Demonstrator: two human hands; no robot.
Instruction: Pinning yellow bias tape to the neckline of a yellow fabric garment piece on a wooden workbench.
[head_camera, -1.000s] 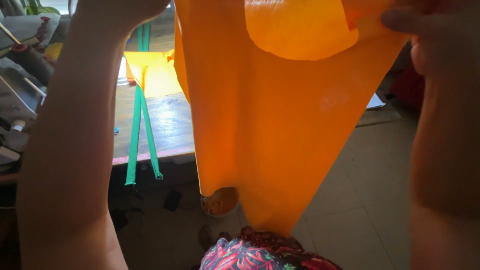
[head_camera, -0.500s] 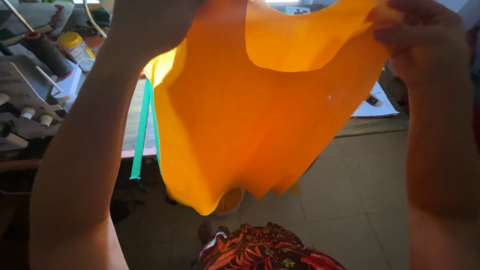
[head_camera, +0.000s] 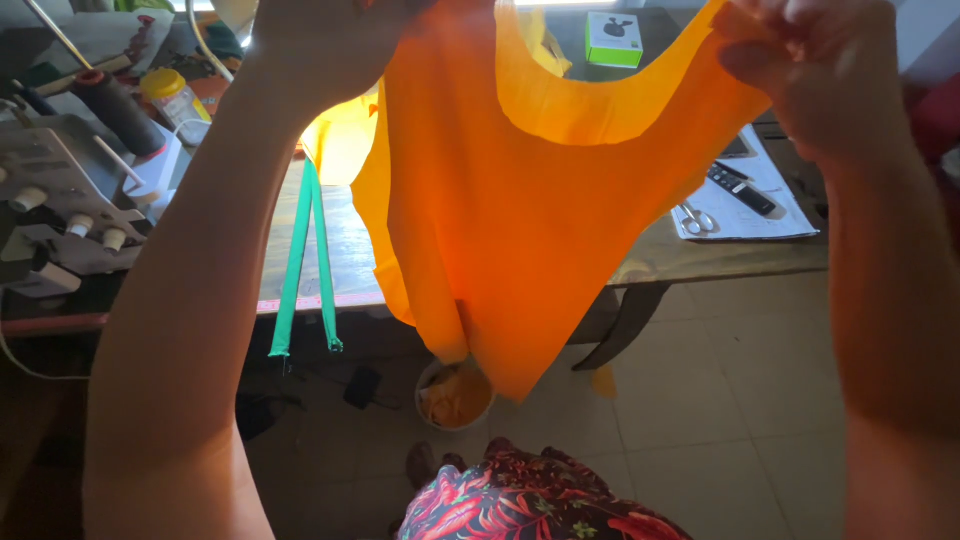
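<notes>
Both my hands hold up a piece of orange fabric (head_camera: 520, 230) with a curved cut-out along its top edge. My left hand (head_camera: 320, 30) grips its top left corner at the upper edge of the view, partly out of frame. My right hand (head_camera: 810, 70) pinches the top right corner. The cloth hangs down in front of me over the edge of a wooden table (head_camera: 700, 255), its lower point reaching toward the floor. Light shines through it.
A green zipper (head_camera: 305, 270) hangs off the table's front edge. A sewing machine (head_camera: 60, 190) stands at left, with a yellow-lidded jar (head_camera: 170, 95). Scissors (head_camera: 695, 218), a dark remote and papers lie at right. A bucket of orange scraps (head_camera: 455, 395) sits on the tiled floor.
My hands have spread apart and lifted the orange fabric, so it now hangs flatter and wider; the view has tilted up, showing more of the table.
</notes>
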